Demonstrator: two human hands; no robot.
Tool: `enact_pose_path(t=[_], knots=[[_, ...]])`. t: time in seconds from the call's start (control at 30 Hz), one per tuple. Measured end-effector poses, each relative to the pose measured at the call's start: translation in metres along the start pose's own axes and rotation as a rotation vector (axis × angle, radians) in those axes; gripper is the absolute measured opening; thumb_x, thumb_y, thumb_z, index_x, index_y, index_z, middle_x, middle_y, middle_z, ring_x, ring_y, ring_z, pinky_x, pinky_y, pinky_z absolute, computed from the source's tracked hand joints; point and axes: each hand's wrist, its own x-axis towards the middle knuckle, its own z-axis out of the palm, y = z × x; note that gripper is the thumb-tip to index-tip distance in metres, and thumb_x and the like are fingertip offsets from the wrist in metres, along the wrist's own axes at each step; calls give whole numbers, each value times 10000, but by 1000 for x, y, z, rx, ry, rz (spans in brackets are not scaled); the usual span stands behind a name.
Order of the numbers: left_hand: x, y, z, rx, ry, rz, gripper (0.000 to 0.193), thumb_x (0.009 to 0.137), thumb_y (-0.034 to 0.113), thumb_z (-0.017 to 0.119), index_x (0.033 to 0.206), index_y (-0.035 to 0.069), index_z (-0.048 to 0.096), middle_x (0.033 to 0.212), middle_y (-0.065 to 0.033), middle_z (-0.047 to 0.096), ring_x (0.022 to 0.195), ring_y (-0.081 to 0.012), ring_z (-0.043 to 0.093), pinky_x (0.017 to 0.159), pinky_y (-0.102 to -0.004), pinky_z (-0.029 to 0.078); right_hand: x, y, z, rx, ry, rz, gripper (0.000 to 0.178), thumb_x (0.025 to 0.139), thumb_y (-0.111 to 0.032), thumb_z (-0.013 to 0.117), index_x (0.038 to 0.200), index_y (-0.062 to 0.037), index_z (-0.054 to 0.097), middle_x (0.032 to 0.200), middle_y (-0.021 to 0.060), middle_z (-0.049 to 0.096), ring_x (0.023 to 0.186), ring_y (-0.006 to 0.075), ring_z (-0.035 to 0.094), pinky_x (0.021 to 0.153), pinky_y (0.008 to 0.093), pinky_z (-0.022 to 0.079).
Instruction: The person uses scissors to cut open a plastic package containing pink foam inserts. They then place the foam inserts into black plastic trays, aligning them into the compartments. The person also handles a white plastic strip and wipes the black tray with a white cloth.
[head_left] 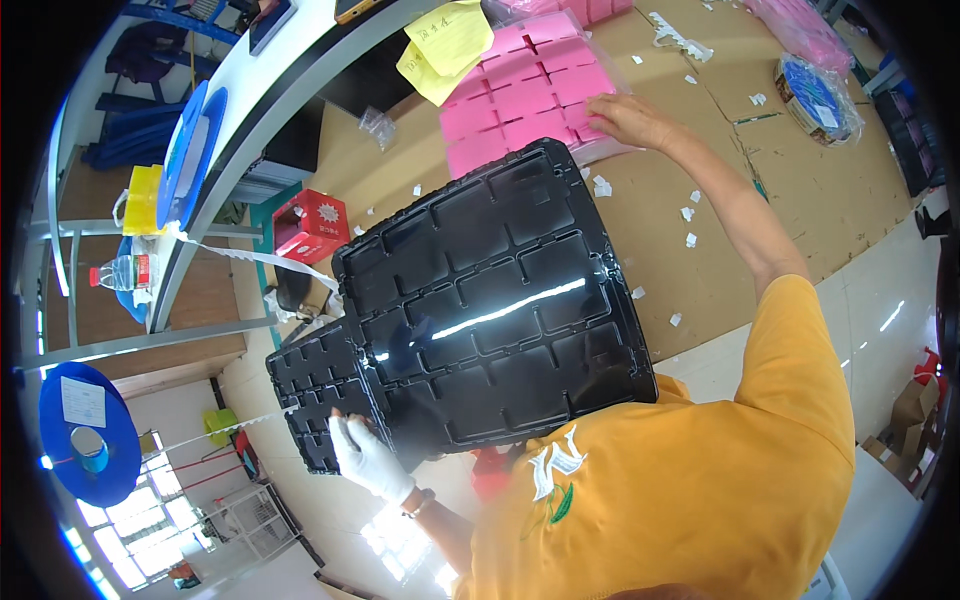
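Note:
A large black plastic tray [480, 290] with moulded compartments lies tilted in the middle, and a smaller-looking black tray [315, 390] adjoins its left side. My left hand [372, 462], in a white glove, is in front of the smaller one near its lower right corner. Its fingers are drawn together; what they hold, if anything, is too small to make out. My bare right hand [632, 120] reaches to the far side, its fingers bent over the right edge of a pink compartment tray [530, 85]. Yellow paper notes [445, 45] lie on the pink tray's left corner.
A white strip runs from a blue reel [90, 435] at left toward the black trays. A red box [310, 225] stands behind them. Paper scraps litter the brown cardboard tabletop [700, 240]. A wrapped blue roll [812, 98] lies far right. A shelf [215, 150] curves along the left.

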Motion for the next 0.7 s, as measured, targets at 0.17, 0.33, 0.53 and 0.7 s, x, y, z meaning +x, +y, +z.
enact_pose_path(t=[0.17, 0.33, 0.53, 0.7], knots=[[46, 78, 34, 95, -72, 621, 241, 897, 71, 612, 1125, -1, 643, 946, -131, 684, 755, -219, 643, 728, -311, 510, 20, -9, -18, -46, -82, 52, 196, 898, -193, 526, 890, -41, 650, 977, 133, 624, 941, 325, 604, 829, 449, 475], [82, 155, 123, 141, -315, 1080, 201, 853, 97, 645, 1045, 37, 651, 983, -131, 666, 885, -299, 645, 774, -352, 507, 39, -6, -38, 52, -134, 129, 93, 815, -122, 626, 824, -61, 696, 925, 93, 655, 883, 237, 629, 794, 372, 496], [119, 187, 238, 165, -596, 1101, 363, 807, 275, 676, 1095, 56, 652, 1089, -146, 656, 1036, -320, 613, 892, -393, 485, 67, 5, -60, 431, -280, 272, 68, 788, -113, 707, 793, -45, 698, 818, 25, 660, 778, 128, 595, 774, 291, 478], [106, 203, 272, 259, -643, 1108, 639, 763, 426, 710, 1258, 54, 551, 1189, -164, 624, 1131, -338, 571, 972, -408, 445, 89, -16, -65, 503, -23, 354, 184, 854, -188, 657, 956, -36, 669, 905, 48, 672, 832, 144, 601, 796, 322, 469]])
